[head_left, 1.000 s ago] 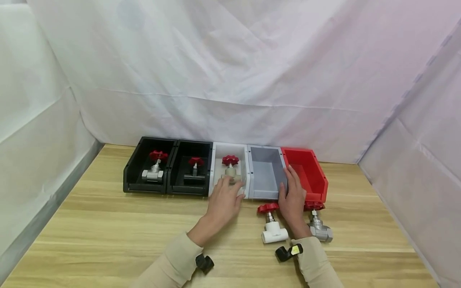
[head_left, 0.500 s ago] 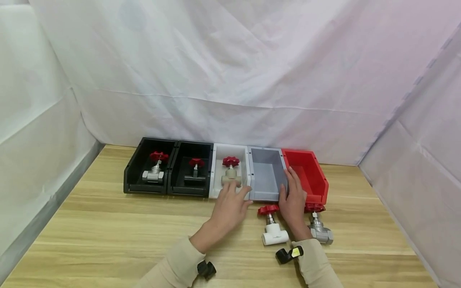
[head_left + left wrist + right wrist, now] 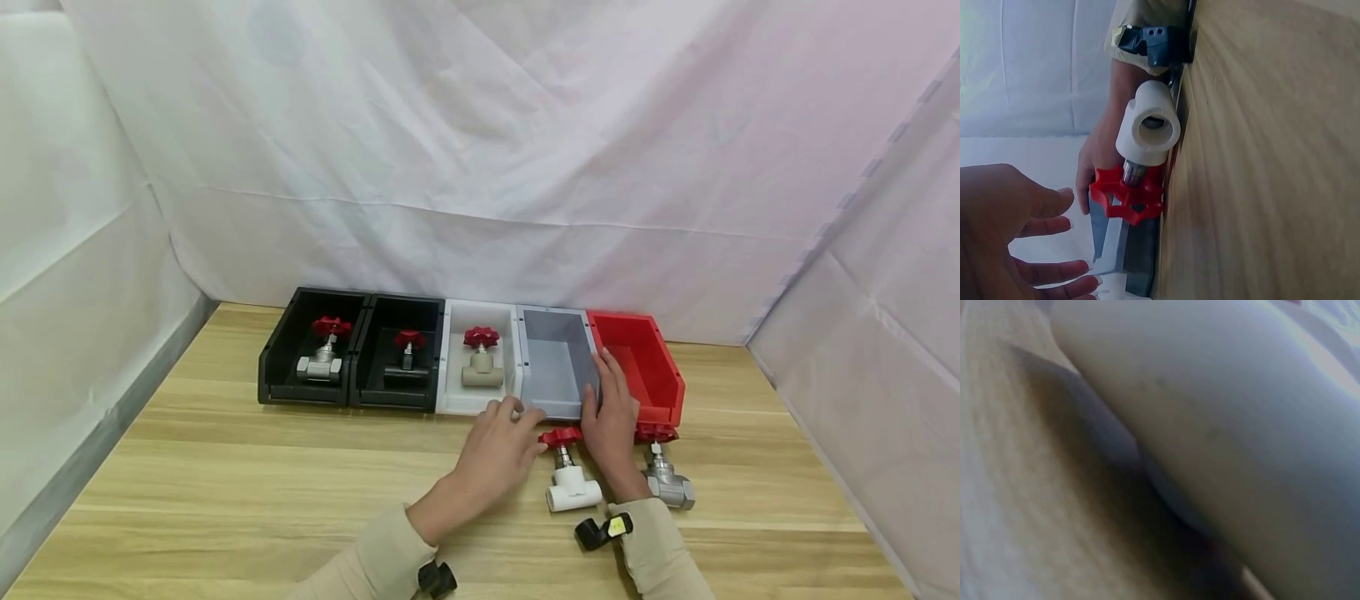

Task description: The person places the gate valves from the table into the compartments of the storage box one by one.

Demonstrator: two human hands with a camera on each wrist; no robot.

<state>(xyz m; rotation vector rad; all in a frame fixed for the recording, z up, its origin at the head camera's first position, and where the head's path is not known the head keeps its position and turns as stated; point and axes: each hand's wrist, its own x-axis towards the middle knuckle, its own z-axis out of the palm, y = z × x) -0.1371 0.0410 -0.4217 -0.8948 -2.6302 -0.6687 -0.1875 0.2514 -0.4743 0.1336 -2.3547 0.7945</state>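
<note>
My left hand (image 3: 498, 450) is just left of a white plastic valve (image 3: 573, 487) with a red handwheel (image 3: 560, 437). In the left wrist view its fingers (image 3: 1054, 270) are parted, with a gap between them and the handwheel. My right hand (image 3: 611, 425) rests on the adjoining walls of the grey bin (image 3: 557, 410) and the red bin (image 3: 660, 412), fingers extended. By the right wrist stands a metal valve (image 3: 667, 483), its red handwheel close to the red bin's front. A blurred pale rounded surface (image 3: 1210, 425) fills most of the right wrist view.
Left of the grey bin, a white bin (image 3: 457, 404) holds a beige valve (image 3: 482, 372). Two black bins hold a dark valve (image 3: 407, 367) and a silver valve (image 3: 320, 365). The bins line up on the wooden table (image 3: 225, 500) before a white cloth backdrop (image 3: 480, 150).
My left hand has left the beige valve in the white bin and moved right and towards me, to beside the white valve. My right hand has stayed in place.
</note>
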